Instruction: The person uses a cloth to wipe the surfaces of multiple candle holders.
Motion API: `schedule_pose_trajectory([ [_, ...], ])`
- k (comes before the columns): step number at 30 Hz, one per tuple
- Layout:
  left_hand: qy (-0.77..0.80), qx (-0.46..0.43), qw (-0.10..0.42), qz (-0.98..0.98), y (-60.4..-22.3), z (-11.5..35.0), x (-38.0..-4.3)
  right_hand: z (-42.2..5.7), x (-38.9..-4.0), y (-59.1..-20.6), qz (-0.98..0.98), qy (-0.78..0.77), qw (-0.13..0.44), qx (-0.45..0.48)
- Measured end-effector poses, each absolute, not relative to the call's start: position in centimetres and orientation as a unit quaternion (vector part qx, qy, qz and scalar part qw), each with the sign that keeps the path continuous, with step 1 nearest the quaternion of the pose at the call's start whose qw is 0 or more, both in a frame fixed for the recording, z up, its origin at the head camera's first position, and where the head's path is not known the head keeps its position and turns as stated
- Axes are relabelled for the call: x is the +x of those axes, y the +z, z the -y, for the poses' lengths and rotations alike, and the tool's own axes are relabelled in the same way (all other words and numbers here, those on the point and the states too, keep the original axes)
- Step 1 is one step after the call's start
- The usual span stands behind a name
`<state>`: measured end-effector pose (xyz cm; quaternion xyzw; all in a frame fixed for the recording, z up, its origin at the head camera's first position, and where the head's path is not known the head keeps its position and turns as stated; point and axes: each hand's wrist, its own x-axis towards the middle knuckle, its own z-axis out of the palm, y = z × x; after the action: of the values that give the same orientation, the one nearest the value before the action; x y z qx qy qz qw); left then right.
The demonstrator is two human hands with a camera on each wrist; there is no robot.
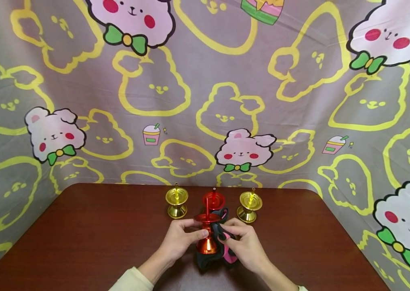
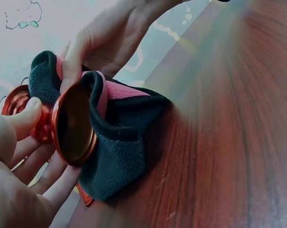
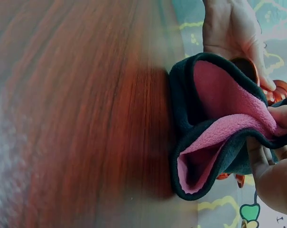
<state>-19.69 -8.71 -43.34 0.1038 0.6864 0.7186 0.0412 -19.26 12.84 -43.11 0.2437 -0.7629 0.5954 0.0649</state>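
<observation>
- Above the table [image 1: 99,226] in the head view, the left hand [image 1: 180,239] is gripping a red holder [image 1: 208,245] about upright, while the right hand [image 1: 245,242] is pinching a dark cloth [image 1: 228,254] with a pink side next to it.
- Behind them, a second red holder [image 1: 213,199] is standing between two gold holders [image 1: 177,211].
- From the left wrist, the thumb is pressing the gripped holder's stem, its hollow base is facing the camera, and the cloth is overlapping the base's rim.
- From the right wrist, thumb and fingers are pinching the cloth, whose folds are partly hiding the gripped holder.
</observation>
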Motion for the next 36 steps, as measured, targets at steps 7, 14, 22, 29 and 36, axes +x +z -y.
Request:
schedule_pose_trajectory([
  [7, 0.683, 0.106, -0.017, -0.722, -43.8, 8.5, -19.7, -12.1, -18.3, -42.8, 0.775, 0.595, 0.049, 0.207],
  [14, 0.628, 0.110, -0.080, -0.766, -44.4, 8.2, -19.6, -10.9, -17.6, -42.5, 0.801, 0.564, 0.073, 0.186],
  [22, 0.611, 0.124, -0.121, -0.772, -44.6, 8.2, -19.4, -11.5, -17.9, -42.2, 0.788, 0.572, 0.091, 0.209],
  [29, 0.638, 0.159, -0.201, -0.726, -45.0, 8.5, -19.1, -12.2, -18.6, -42.3, 0.768, 0.596, 0.103, 0.209],
  [36, 0.714, 0.122, -0.097, -0.683, -44.4, 8.9, -19.1, -12.2, -18.8, -42.7, 0.746, 0.629, 0.099, 0.194],
])
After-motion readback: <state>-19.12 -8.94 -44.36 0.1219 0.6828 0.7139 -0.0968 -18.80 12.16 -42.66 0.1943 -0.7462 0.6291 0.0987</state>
